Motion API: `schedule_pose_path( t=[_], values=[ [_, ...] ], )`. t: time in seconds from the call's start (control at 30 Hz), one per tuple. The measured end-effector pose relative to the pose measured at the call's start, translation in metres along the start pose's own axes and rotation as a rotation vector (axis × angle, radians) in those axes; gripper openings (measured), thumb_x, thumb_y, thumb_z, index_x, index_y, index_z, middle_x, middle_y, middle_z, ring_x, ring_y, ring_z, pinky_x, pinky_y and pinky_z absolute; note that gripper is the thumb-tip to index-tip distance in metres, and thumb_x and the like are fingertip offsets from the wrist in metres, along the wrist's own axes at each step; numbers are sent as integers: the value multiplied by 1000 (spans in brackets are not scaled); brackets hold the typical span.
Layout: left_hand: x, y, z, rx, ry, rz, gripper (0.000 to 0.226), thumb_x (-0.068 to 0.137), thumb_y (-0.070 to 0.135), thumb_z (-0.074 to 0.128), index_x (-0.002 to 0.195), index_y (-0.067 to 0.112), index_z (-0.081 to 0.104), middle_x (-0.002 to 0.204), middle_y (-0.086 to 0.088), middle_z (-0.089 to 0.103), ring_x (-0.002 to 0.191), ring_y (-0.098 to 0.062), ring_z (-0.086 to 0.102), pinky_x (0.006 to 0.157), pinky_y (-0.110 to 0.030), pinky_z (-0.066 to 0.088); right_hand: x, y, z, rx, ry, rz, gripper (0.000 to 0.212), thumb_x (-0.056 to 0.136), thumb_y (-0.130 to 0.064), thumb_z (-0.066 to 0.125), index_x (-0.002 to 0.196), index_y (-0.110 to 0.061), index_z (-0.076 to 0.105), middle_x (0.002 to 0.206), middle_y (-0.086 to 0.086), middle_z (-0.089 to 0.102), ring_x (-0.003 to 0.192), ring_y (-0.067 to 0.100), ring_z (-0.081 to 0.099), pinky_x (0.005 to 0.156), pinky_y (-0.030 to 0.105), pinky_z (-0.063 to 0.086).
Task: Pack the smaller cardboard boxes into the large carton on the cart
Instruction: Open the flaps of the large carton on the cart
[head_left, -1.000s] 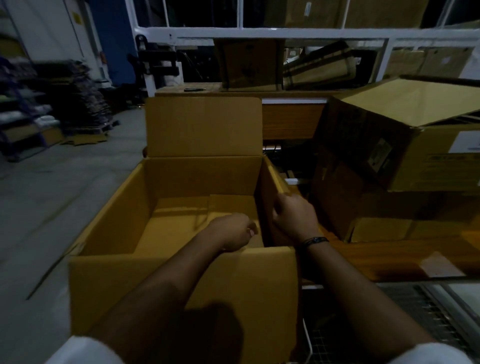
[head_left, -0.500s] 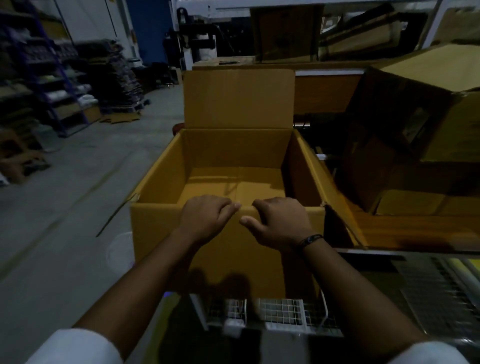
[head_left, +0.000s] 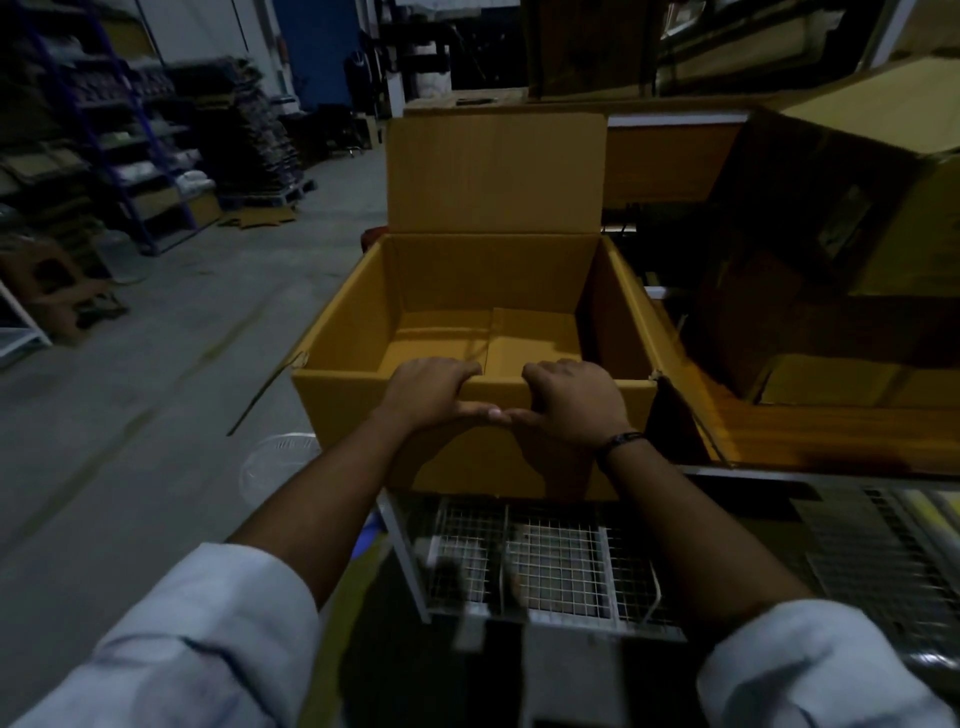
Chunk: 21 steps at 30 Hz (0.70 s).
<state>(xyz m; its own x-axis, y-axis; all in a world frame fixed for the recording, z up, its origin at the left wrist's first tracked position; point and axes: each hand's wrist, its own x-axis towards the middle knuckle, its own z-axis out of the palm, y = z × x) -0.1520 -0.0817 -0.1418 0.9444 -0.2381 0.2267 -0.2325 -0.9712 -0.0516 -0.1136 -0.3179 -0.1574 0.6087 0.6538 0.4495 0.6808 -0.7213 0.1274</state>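
Lighting was poor and the picture blurred toward its edges. The fingertips of both hands were hidden inside the large carton (head_left: 353, 415), behind its near wall. The cardboard boxes (head_left: 852, 218) on the right were cut off by the frame edge, and their printed labels could not be read. The carton's underside was not visible where it met the cart (head_left: 556, 566), and the forearms covered part of that line.

The left hand (head_left: 434, 387) and right hand (head_left: 574, 400) gripped the near rim of the carton side by side. The fingers curled over the edge and the thumbs lay on the outer face, with their tips touching. A dark wristband (head_left: 621, 440) sat on the right wrist.

Half a second earlier both hands were already on this rim, but the thumbs had not yet met. A second earlier the right hand was at the carton's right wall and the left hand was over its interior. More of the cart's mesh showed than before.

The carton was plain brown corrugated board, rectangular, with its far flap (head_left: 496, 171) standing upright and a seam across its floor flaps. It stood at the far end of the cart, whose deck was pale wire grid. The other boxes lay stacked on a wooden tabletop (head_left: 810, 439) just right of the carton, the top one tilted. The floor (head_left: 156, 389) was grey concrete.
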Motion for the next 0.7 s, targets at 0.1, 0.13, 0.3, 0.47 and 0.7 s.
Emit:
schedule_pose_path(
  t=[0.1, 0.13, 0.3, 0.47, 0.7],
  values=[
    [-4, -2, -5, -36, -22, 22, 83, 80, 86, 56, 136, 26, 58, 111, 2, 69, 99, -17, 62, 70, -31, 37, -7, 4, 0, -28, -27, 7, 62, 88, -86, 40, 94, -25, 50, 86, -3, 59, 72, 17, 52, 64, 34, 43],
    [-6, -2, -6, -43, -15, 26, 82, 80, 86, 56, 135, 25, 58, 112, 3, 68, 99, -16, 60, 72, -31, 36, -10, 6, 1, -39, -28, 31, 66, 88, -87, 38, 98, -24, 53, 90, -2, 61, 77, 18, 54, 69, 35, 45],
    [-27, -7, 6, -39, 135, -5, 78, 80, 87, 54, 129, 27, 57, 122, 1, 65, 111, -19, 56, 92, -39, 38, -42, 24, 2, -103, 49, 141, 76, 89, -86, 39, 122, -19, 56, 110, 4, 61, 95, 25, 56, 84, 42, 43],
    [-47, -9, 23, -18, 240, -65, 81, 84, 81, 51, 137, 20, 52, 123, -7, 55, 113, -28, 49, 97, -46, 34, -55, 20, -2, -115, 41, 221, 71, 91, -80, 46, 126, -18, 53, 114, 6, 54, 102, 28, 50, 94, 49, 39],
    [-39, 3, 18, -21, 198, -159, 70, 83, 71, 66, 126, 16, 57, 114, -10, 54, 106, -32, 50, 94, -47, 35, -48, 8, -9, -94, -47, 315, 68, 90, -77, 46, 121, -17, 51, 114, 8, 52, 103, 30, 48, 95, 49, 37]
  ],
)
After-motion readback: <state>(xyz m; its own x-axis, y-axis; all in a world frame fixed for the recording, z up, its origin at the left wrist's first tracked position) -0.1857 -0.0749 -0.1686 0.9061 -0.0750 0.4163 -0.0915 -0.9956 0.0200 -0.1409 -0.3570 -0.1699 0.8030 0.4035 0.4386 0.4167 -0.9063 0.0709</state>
